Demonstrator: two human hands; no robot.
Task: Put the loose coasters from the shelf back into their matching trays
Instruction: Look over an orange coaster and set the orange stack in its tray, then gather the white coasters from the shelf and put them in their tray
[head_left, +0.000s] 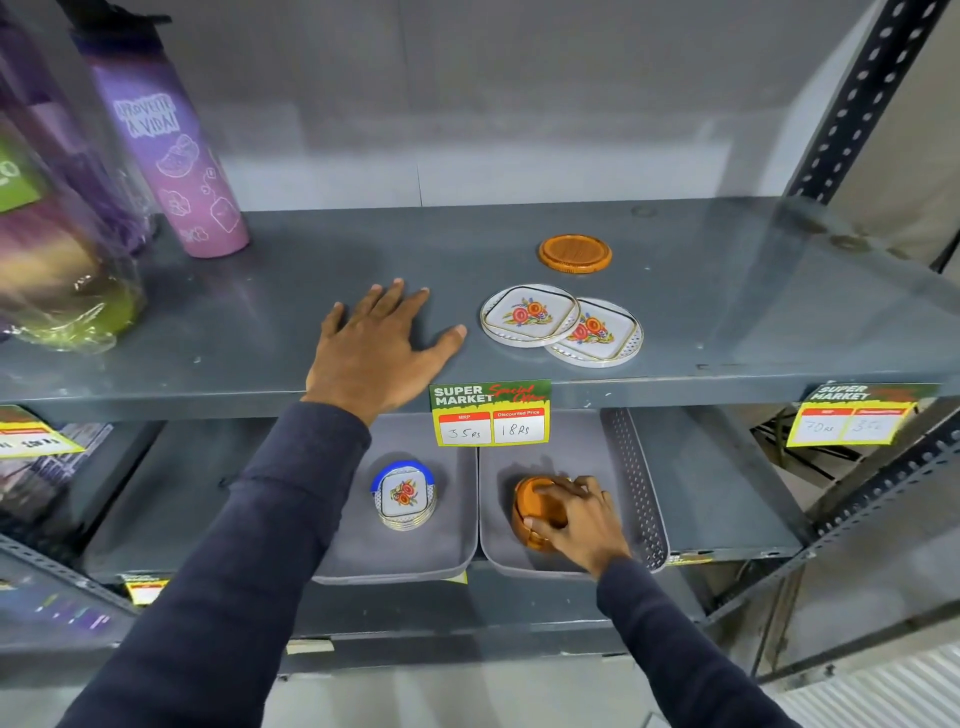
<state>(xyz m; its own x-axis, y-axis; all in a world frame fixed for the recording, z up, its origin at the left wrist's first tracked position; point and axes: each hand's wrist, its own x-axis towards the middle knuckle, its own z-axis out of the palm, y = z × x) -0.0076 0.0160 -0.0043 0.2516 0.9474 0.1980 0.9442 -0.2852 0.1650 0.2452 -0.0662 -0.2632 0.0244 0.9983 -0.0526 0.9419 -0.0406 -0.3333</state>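
Note:
On the upper grey shelf (727, 312) lie one orange wooden coaster (574, 252) and two overlapping white floral coasters (530, 314) (602, 335). My left hand (376, 351) rests flat on that shelf, fingers spread, holding nothing, just left of the floral pair. Below, the left grey tray (363, 551) holds a stack of floral coasters in a blue-handled holder (404, 496). The right grey tray (498, 499) holds an orange coaster stack (537, 512). My right hand (576, 519) is closed over the top of that orange stack.
Purple water bottles (171, 156) and a wrapped green-yellow item (62, 280) stand at the shelf's left end. A price tag (490, 413) hangs on the shelf's front edge above the trays. A perforated metal upright (857, 104) frames the right side.

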